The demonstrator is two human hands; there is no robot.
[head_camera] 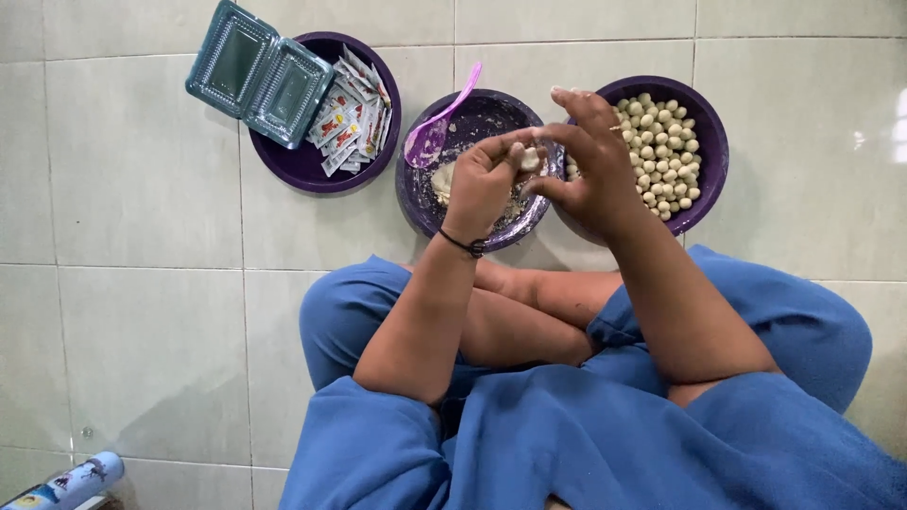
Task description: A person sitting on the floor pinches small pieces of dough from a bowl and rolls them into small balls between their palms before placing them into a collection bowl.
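Watching from remote: sachet bowl point(304, 165) far left, untouched. Left hand point(480, 184) and right hand point(588, 170) both pinched on dough lump point(530, 158) over middle bowl point(425, 208). Risk: sticky dough tears, drops onto floor tiles point(142, 283). Right wrist could knock ball bowl point(710, 142).

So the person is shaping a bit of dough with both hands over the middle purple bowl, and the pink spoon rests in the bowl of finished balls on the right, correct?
Not quite. The head view shows the pink spoon resting in the middle purple bowl, the one under the left hand and right hand shaping the dough. The right bowl holds only balls.
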